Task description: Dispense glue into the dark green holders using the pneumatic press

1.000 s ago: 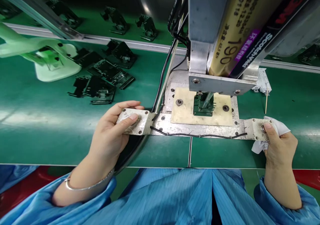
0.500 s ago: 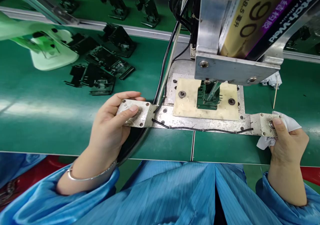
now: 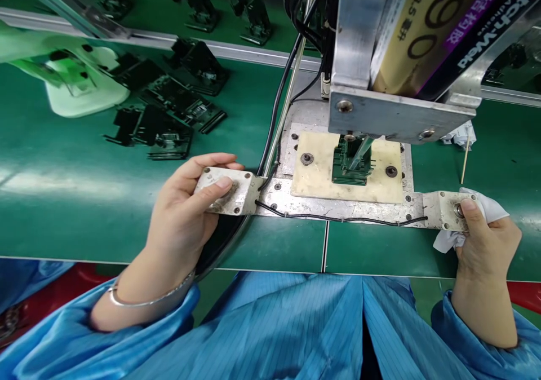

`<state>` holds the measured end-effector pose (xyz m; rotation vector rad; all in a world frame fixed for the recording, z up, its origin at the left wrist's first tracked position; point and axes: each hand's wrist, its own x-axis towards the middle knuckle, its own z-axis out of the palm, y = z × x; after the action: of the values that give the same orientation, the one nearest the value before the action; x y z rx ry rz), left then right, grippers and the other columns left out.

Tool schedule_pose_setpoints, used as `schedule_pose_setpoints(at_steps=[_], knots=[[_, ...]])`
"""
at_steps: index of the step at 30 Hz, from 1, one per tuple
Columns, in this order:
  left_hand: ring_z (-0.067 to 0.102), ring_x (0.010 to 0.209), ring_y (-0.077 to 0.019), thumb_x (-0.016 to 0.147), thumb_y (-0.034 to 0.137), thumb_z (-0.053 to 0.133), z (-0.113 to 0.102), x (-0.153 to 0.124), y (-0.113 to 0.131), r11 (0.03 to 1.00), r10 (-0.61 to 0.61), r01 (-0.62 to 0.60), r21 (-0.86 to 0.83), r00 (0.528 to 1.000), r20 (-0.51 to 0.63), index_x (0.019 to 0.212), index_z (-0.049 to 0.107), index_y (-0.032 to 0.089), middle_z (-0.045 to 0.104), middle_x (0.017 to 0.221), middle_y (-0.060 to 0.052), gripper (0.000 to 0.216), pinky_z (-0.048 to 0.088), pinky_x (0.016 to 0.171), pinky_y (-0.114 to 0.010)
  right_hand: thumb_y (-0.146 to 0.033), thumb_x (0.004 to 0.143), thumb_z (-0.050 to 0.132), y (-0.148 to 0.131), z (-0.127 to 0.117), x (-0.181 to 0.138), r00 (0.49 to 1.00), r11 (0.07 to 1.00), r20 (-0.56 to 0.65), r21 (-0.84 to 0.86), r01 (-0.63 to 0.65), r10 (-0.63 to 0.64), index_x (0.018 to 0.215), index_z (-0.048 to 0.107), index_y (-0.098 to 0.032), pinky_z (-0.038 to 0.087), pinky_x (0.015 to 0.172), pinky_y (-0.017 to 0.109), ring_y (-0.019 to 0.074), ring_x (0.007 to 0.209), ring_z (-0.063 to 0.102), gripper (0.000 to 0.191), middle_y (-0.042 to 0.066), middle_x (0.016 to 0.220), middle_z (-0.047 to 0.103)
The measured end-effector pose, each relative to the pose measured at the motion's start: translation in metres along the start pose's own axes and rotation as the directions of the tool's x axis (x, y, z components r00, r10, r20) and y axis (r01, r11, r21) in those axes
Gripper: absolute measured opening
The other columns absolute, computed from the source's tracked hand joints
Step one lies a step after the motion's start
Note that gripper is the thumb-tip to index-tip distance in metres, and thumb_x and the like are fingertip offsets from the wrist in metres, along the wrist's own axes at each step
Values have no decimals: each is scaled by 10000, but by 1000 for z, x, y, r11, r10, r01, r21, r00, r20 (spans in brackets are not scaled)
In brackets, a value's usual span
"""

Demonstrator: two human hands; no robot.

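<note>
A worn metal fixture [image 3: 338, 205] lies on the green belt [image 3: 84, 199], with a button block at each end. My left hand [image 3: 186, 216] wraps the left button block [image 3: 224, 191], thumb pressed on top. My right hand [image 3: 486, 239] is closed on a white cloth [image 3: 486, 211], and its thumb presses the right button [image 3: 459, 210]. In the middle, a cream plate [image 3: 313, 177] holds a dark green part [image 3: 353, 166] under a dispensing nozzle. Above it hangs a metal bracket [image 3: 397, 115] carrying a gold adhesive cartridge [image 3: 406, 42].
Several black plastic parts [image 3: 169, 115] lie on the belt at the upper left, beside a pale green tool base [image 3: 84, 95]. Black cables [image 3: 279, 104] run up from the fixture. A thin wooden stick [image 3: 465, 163] and a small white part [image 3: 459, 135] lie at the right.
The view has shifted slightly, so the fixture sits a little higher and to the right. Both hands keep the same hold on the two button blocks.
</note>
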<state>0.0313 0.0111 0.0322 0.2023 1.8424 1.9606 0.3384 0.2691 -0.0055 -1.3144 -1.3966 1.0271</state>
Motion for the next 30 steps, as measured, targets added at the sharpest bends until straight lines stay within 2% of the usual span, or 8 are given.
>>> schedule_pose_setpoints(at_steps=[6, 17, 24, 26, 27, 28, 30], knots=[[642, 686, -122, 557, 257, 871, 0, 1, -1, 1000, -4, 4, 0, 1000, -9, 926, 760, 179, 734, 831, -34, 392, 536, 593, -163, -431, 616, 898, 1, 0, -1, 1000, 1000, -3, 5, 0, 0, 943, 783, -185, 571, 735, 403, 204, 729, 651, 425, 36, 839, 711], [634, 734, -131, 566, 323, 896, -4, 1, 0, 996, -83, 83, 16, 997, -1, 982, 735, 207, 717, 915, -25, 461, 535, 611, -170, -500, 627, 883, 13, -6, 1, 998, 996, -10, -70, -63, 63, 979, 765, -141, 585, 754, 399, 245, 820, 686, 516, 88, 936, 725], [613, 845, -171, 663, 395, 838, -9, 0, -1, 987, -124, 118, 105, 991, 52, 1071, 670, 225, 684, 1045, -31, 473, 513, 689, -224, -590, 654, 831, 25, -14, 4, 999, 978, 31, -204, -32, 40, 1021, 743, -102, 575, 641, 361, 284, 795, 696, 616, 116, 879, 732], [618, 921, -218, 731, 436, 775, -11, -2, 2, 957, -35, 12, 290, 997, 74, 1124, 646, 231, 670, 1087, -43, 462, 515, 770, -293, -605, 654, 823, 27, -14, 4, 998, 975, 32, -220, -42, 50, 1037, 741, -97, 569, 628, 358, 284, 777, 698, 642, 121, 879, 735], [614, 990, -249, 764, 440, 742, -12, -3, 5, 905, 71, -99, 413, 994, 83, 1142, 637, 229, 658, 1121, -54, 445, 507, 850, -341, -610, 653, 820, 27, -14, 4, 998, 974, 34, -223, -48, 57, 1044, 740, -94, 567, 625, 358, 284, 772, 699, 652, 124, 883, 737], [601, 1064, -278, 792, 433, 714, -11, -4, 9, 820, 200, -225, 527, 974, 104, 1150, 631, 225, 647, 1151, -64, 422, 477, 944, -389, -613, 652, 818, 27, -13, 4, 997, 973, 36, -223, -55, 64, 1052, 739, -93, 565, 622, 359, 285, 769, 700, 661, 127, 889, 739], [563, 1185, -304, 835, 404, 674, -6, -7, 21, 624, 403, -424, 656, 894, 195, 1170, 616, 221, 629, 1209, -79, 387, 392, 1079, -444, -619, 648, 816, 26, -12, 2, 996, 972, 40, -222, -71, 81, 1065, 737, -89, 562, 618, 359, 287, 766, 702, 680, 131, 893, 742]])
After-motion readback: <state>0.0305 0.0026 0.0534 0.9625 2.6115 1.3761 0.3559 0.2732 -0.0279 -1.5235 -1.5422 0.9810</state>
